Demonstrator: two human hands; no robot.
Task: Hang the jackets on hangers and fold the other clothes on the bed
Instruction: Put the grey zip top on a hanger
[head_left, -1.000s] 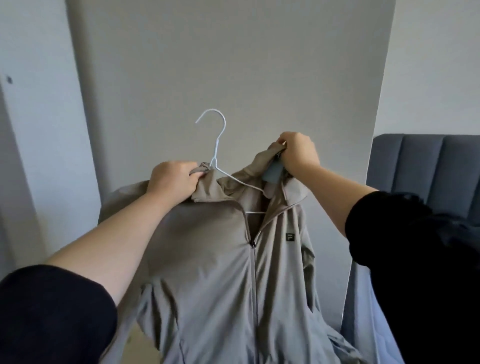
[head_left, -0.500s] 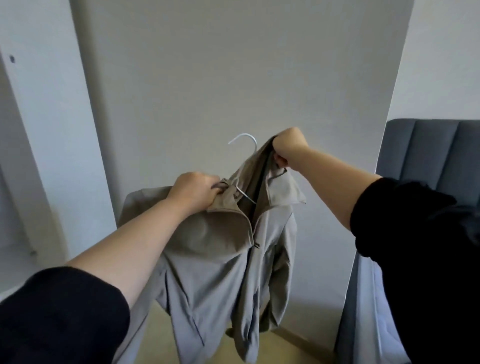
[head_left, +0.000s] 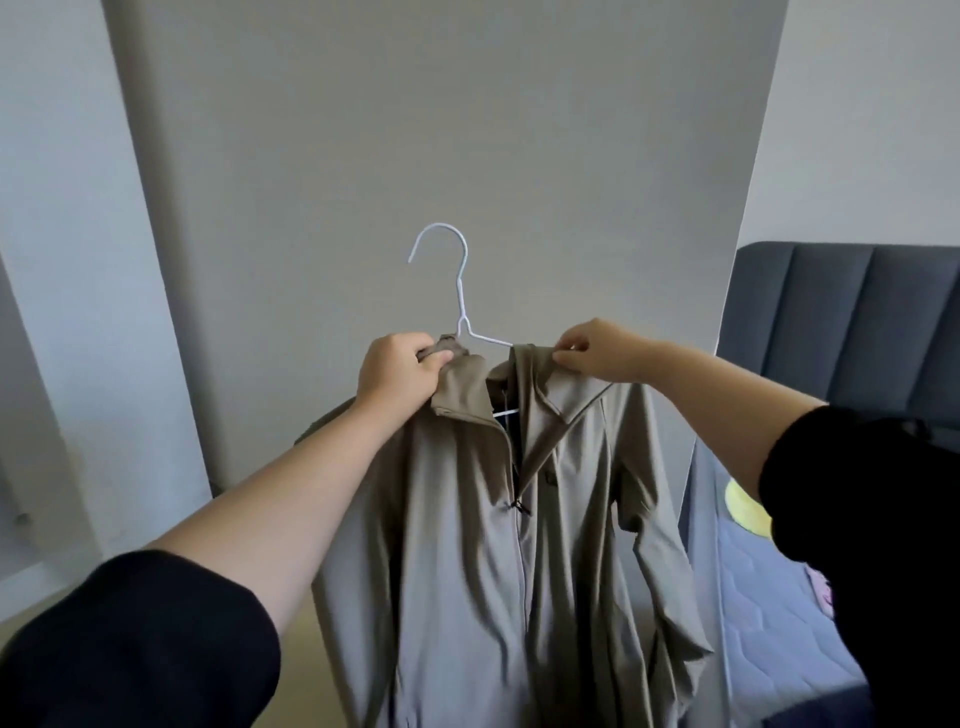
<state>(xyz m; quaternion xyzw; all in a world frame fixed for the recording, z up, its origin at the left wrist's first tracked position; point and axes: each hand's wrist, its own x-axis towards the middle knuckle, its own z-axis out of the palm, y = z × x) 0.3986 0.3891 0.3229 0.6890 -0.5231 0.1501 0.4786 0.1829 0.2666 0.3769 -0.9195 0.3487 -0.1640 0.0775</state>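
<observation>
Left hand (head_left: 402, 371) was fisted on the collar fabric and right hand (head_left: 597, 353) pinched the opposite collar edge of the taupe zip jacket (head_left: 467, 545), held up in front of the wall. White wire hanger (head_left: 460, 291) sat inside, hook out at 12 o'clock. Bed (head_left: 769, 623) was at 4 o'clock. Step looked like seating the shoulders. Next move needed the right shoulder squared over the hanger arm.

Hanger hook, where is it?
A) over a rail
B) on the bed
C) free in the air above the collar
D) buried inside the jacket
C: the hanger has its hook standing clear in front of the wall, caught on nothing, while the left hand grips the jacket at one side of the collar and the right hand pinches the other side.
</observation>
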